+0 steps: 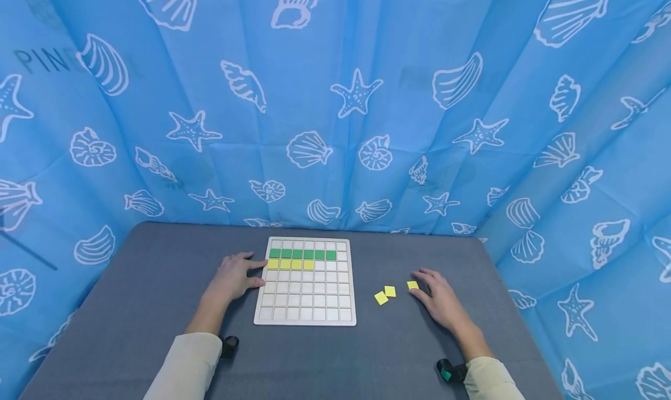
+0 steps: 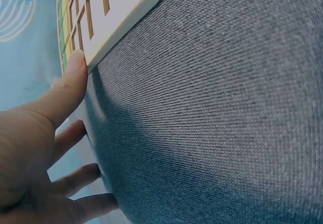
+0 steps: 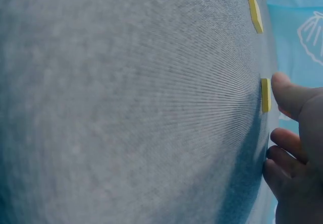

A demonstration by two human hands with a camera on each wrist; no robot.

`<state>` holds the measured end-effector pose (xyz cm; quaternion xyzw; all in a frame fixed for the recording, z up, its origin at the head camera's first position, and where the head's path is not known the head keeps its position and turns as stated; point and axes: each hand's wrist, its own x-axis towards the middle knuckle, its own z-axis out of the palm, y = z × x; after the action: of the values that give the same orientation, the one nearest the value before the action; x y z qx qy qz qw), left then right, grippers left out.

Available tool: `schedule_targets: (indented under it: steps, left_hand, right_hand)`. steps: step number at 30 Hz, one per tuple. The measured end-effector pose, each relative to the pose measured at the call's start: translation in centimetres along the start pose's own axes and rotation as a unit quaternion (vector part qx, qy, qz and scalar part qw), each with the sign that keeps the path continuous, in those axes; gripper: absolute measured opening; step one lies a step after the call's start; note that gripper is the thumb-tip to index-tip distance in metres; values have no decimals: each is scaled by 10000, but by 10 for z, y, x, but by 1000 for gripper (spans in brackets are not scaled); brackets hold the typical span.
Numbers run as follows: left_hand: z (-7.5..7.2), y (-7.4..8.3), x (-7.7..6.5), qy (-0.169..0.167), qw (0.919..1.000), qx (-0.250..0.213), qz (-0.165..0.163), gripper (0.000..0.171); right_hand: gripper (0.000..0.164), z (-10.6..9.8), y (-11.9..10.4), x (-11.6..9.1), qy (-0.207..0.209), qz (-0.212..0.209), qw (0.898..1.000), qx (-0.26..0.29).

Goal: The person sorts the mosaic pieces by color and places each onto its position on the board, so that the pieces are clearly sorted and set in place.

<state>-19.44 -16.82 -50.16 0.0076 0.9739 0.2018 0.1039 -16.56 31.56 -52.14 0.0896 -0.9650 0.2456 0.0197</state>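
A white grid board (image 1: 305, 321) lies on the grey table, with a row of green tiles (image 1: 297, 254) near its far side and a shorter row of yellow tiles (image 1: 290, 264) just below. My left hand (image 1: 233, 278) is at the board's left edge, thumb and forefinger extended against it. In the left wrist view the thumb (image 2: 74, 75) rests at the board's rim. My right hand (image 1: 440, 301) hovers low beside a loose yellow tile (image 1: 413, 285), fingers relaxed. The right wrist view shows that tile (image 3: 266, 95) on the cloth, right by the thumb tip (image 3: 280, 82).
Two more loose yellow tiles, one nearer the board (image 1: 381, 298) and one beside it (image 1: 390, 291), lie between the board and my right hand. A blue curtain (image 1: 356, 132) with white shell prints hangs behind and beside the grey table (image 1: 314, 365).
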Motion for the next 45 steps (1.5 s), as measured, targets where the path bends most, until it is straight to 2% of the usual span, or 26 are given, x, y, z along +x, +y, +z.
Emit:
schedule_targets:
  steps: [8,18,29,37,45]
  left_hand:
    - [1,0,0,10,10000,4,-21,58]
    - [0,-1,1,15,10000,2,29,58]
    - [2,-1,2,41,10000,7,-4,58]
    - [0,0,0,52,10000,-15,32,58]
    - [-1,2,-1,68,10000,-20,10,57]
  right_hand:
    - [28,4,2,2,24,153,9999,8]
    - [14,6,-4,7,251,211,9994,114]
    - [13,4,-20,18,272,395,9984,306]
    - [13,8,-31,27,92,538,9969,569]
    - [13,12,-41,37,115,435,9964,719]
